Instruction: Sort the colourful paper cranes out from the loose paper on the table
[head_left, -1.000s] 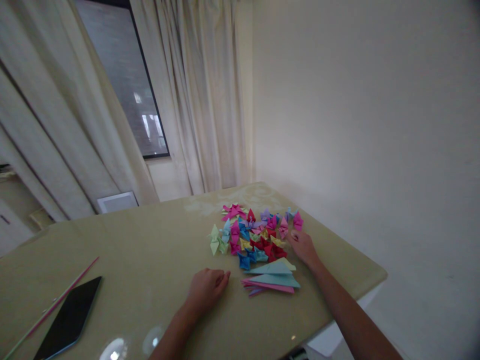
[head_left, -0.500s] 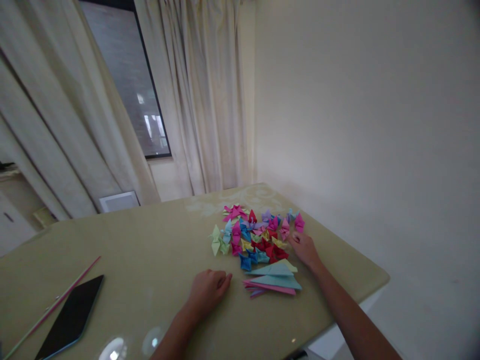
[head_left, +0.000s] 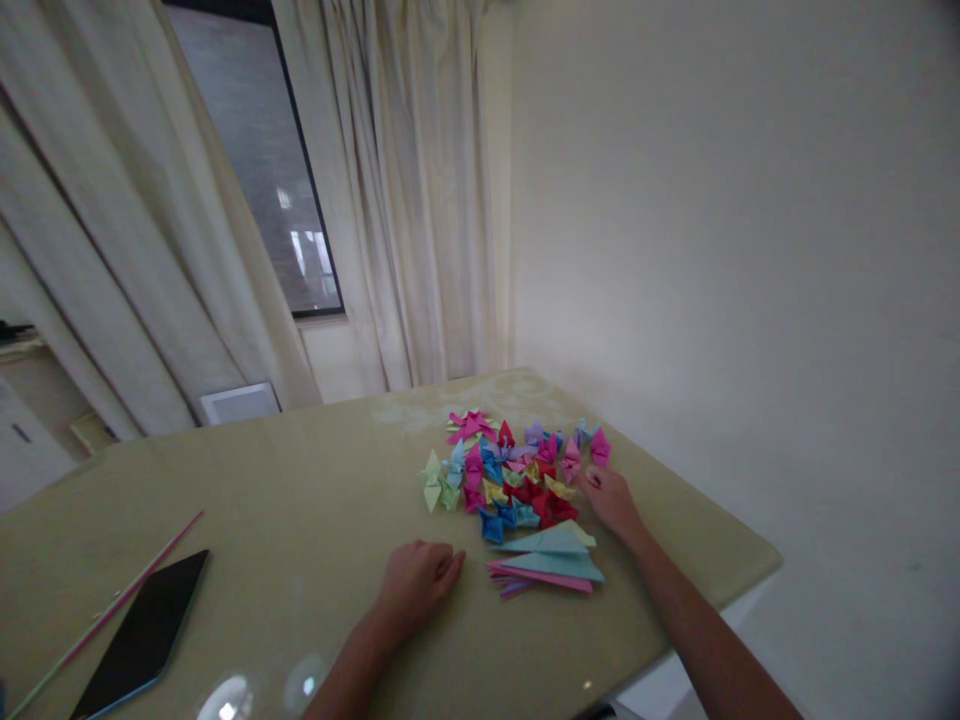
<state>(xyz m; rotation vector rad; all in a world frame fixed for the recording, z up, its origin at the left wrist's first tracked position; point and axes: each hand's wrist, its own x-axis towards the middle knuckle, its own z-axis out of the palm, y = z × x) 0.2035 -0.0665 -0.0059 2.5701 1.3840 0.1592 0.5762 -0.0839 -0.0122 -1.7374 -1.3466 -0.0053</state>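
My left hand (head_left: 421,580) rests on the table in a loose fist, thumb on top, with nothing showing in it. To its right lies a stack of folded paper planes (head_left: 551,565), light blue on top with pink and purple below. My right hand (head_left: 609,497) is closed at the right side of a heap of colourful origami pieces (head_left: 517,470). Its fingertips come close to a pink origami piece (head_left: 571,460); whether they grip it or anything else is hidden. A magenta piece (head_left: 600,447) sits just beyond that hand, and pale green ones (head_left: 432,484) mark the heap's left side.
On the table's left lie a black tablet (head_left: 142,630) and a thin pink and green stick (head_left: 112,605). The glossy table (head_left: 300,510) meets a plain wall (head_left: 712,250) along its right side. Curtains (head_left: 405,200) and a window (head_left: 255,150) stand behind.
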